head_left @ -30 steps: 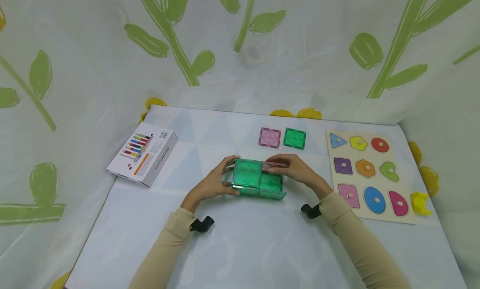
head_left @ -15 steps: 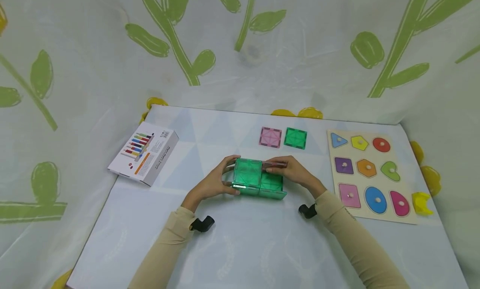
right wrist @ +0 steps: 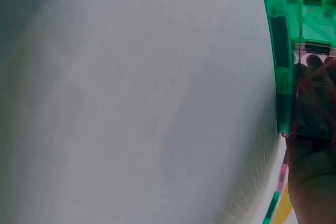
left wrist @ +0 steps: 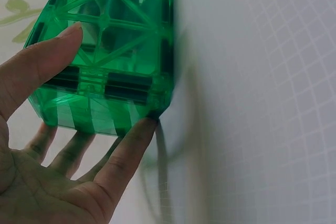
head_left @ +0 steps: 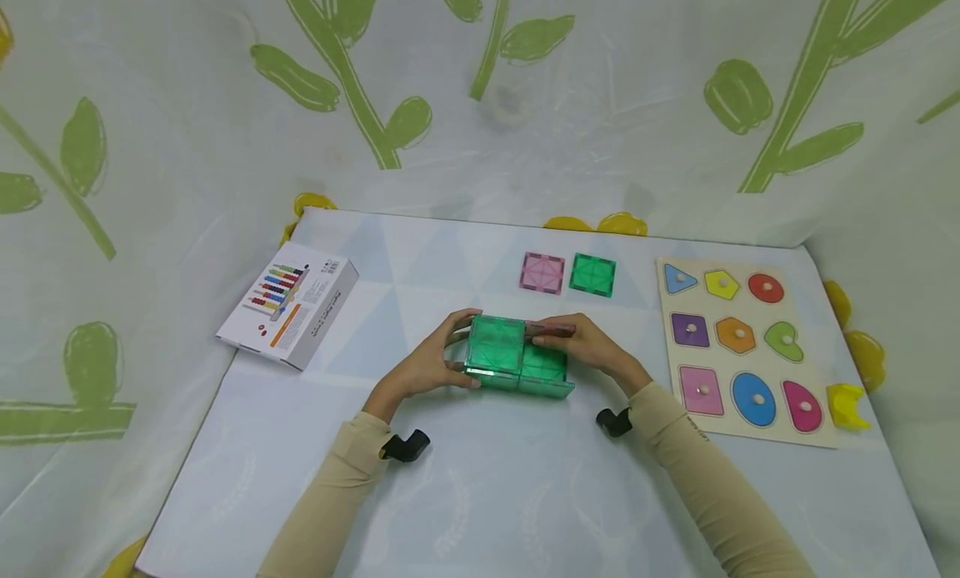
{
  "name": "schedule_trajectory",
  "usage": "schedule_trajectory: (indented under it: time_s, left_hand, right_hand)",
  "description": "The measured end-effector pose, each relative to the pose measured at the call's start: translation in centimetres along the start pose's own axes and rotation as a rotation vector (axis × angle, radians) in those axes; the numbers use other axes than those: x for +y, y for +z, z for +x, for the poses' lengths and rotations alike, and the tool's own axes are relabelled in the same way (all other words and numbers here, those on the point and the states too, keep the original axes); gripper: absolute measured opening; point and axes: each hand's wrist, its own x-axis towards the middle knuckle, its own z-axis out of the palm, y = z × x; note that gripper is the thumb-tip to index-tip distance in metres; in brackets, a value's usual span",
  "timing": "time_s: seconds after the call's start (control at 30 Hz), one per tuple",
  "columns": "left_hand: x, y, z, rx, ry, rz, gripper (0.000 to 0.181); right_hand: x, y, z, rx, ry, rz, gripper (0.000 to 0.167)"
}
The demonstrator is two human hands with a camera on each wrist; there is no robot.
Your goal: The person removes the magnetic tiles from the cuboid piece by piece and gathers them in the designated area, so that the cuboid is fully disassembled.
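Observation:
In the head view, a hollow block of translucent green magnetic tiles (head_left: 495, 345) stands mid-table, its left part roofed by a flat tile, with a low wall along the front. My left hand (head_left: 424, 365) grips its left end; in the left wrist view the thumb (left wrist: 50, 59) lies on a green wall and the fingers reach round the other side. Behind the right part, my right hand (head_left: 592, 345) holds a pink magnetic tile (head_left: 547, 329) on edge against the block. The right wrist view shows fingers through this pink tile (right wrist: 315, 98).
A loose pink tile (head_left: 542, 273) and a loose green tile (head_left: 592, 275) lie flat behind the block. To the right is a wooden shape-puzzle board (head_left: 738, 311) beside a yellow piece (head_left: 847, 407). A white abacus box (head_left: 291, 307) lies at the left edge.
The pink tile in my right hand has tipped more upright, so less of its face shows. My right wrist has shifted slightly left. The left hand keeps its grip on the green block.

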Motion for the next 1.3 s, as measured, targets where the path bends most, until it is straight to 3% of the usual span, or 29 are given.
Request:
schedule_trajectory:
  time_s: [0.63,0.87,1.3]
  left_hand:
    - [0.11,-0.18,-0.05,0.001,0.012,-0.005,0.110]
    - [0.10,-0.22,-0.08,0.004,0.004,-0.012,0.110]
    - [0.02,-0.28,-0.60,0.005,-0.006,-0.008,0.108]
  right_hand:
    - [-0.31,-0.12,0.34,0.016,0.081,0.008,0.030]
    - [-0.41,-0.23,0.64,-0.007,0.061,0.025,0.028]
    - [-0.66,-0.45,0.80,0.029,0.098,-0.016,0.039]
